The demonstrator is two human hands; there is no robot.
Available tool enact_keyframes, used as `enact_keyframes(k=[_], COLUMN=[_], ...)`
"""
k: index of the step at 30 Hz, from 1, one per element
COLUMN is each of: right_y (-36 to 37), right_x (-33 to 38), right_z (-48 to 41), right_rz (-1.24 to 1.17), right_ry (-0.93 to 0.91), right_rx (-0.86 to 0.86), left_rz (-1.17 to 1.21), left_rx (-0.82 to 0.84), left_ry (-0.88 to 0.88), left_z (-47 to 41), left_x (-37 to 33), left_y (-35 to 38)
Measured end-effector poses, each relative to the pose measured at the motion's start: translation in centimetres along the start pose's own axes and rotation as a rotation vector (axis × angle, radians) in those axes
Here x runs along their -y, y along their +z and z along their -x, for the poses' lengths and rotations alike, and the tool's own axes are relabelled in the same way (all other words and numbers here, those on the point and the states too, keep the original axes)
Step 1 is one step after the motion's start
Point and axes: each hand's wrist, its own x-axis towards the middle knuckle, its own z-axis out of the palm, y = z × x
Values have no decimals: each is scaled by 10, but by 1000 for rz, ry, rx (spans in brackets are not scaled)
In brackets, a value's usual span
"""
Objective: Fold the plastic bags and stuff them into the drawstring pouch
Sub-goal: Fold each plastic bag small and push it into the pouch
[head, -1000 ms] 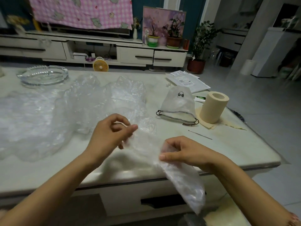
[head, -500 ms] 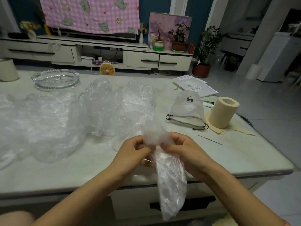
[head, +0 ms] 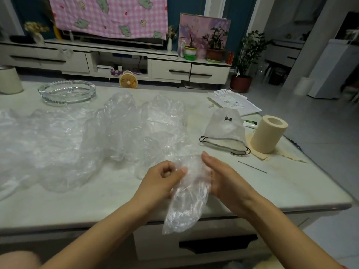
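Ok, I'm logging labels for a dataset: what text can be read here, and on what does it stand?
No text here is legible.
On the printed papers: lines of print, a barcode and a square code, all too blurred to read.
On the drawstring pouch: a small black emblem, no readable words.

light: dim, cool, even | shadows: soft, faint | glare: sheen on plastic bags (head: 120, 133) | edges: wide-angle bowing | focus: mildly soft

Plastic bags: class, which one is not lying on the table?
The bag hanging past the front edge of the table, pinched by the left hand, right hand flat against it; the other bags lie crumpled on top.
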Motion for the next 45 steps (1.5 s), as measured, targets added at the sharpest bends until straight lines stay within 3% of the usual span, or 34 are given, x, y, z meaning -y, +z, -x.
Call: enact_keyframes(k=[3, 8, 10, 14, 17, 20, 26, 29, 32, 35, 38, 41, 45], right_y=[6, 8, 8, 2, 1, -1, -12, -8, -3, -2, 0, 3, 6], right_x=[-3, -12, -10, -8, -8, -9, -3, -6, -13, -21, -22, -20, -20], right_z=[9, 5, 6, 5, 4, 3, 4, 10, 9, 3, 3, 4, 5], right_rz=[121, 128, 109, 106, 121, 111, -45, 79, 117, 133, 165, 176, 383], right_ry=[66, -34, -67, -110, -154, -161, 6, 30, -38, -100, -162, -245, -404], right_rx=[74, -123, -144, -190, -158, -149, -13, 86, -7, -147, -207, -246, -211], left_rz=[-54, -121, -35, 394, 334, 233, -2, -85, -104, 56, 310, 519, 485], left_rx=[-72, -119, -77, 94, 237, 251, 3, -38, -58, -34, 77, 88, 105], left_ry=[116, 153, 66, -263, -386, -305, -47, 73, 112, -25, -239, -370, -309], left_z=[1, 0, 0, -2, -3, -1, -1, 0, 0, 0, 2, 3, 3], left_x=[-1, 2, 3, -2, 0, 3, 5, 5, 7, 7, 2, -3, -5], left_y=[4, 8, 10, 8, 6, 9, 9, 10, 11, 12, 14, 13, 13])
